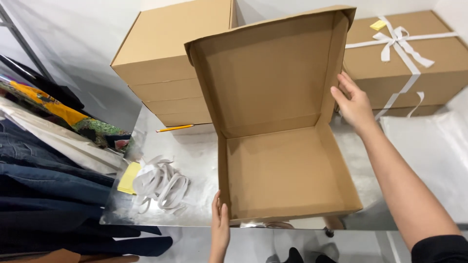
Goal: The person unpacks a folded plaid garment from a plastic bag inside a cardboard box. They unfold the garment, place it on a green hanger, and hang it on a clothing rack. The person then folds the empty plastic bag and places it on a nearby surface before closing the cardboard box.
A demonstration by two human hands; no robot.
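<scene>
Right hand [355, 104], fingers loosely spread, steadies the open cardboard box [285, 175] lid; left hand [220, 226] presses flat against its front corner.

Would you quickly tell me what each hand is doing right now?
Left hand: open, flat against the box front wall.
Right hand: open, fingers on the raised lid edge.

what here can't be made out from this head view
- Left hand: its wrist is cut off by the bottom edge.
- Stacked closed boxes: their right side is hidden behind the open box and its raised lid.
- Yellow tag on the ribboned box: too small to read.
- Right hand: fingertips touch the lid's edge; grip unclear.
</scene>
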